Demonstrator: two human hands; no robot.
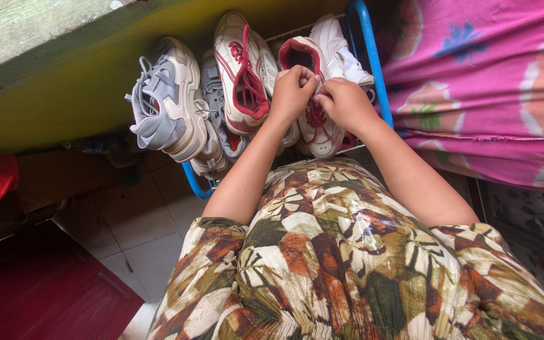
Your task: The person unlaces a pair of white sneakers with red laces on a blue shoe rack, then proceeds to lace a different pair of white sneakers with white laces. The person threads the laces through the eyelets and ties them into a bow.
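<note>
Centrally: white shoe (pixel 313 123) with red lining and red laces, upright on the blue rack (pixel 373 56), between two other shoes. Left hand (pixel 292 93), fingers curled together, pinching the red lace at the shoe's tongue. Right hand (pixel 345 102), fingers bent and pressed together, touching the left hand over the same laces. Just left of the shoe: matching white-and-red shoe (pixel 243 72); further left, grey sneaker (pixel 168 101), with another grey one tucked behind it. Just right of the shoe: plain white shoe (pixel 341 44). Right of the rack: pink floral cloth (pixel 486 88). Below the rack: pale floor tiles (pixel 136 233).
</note>
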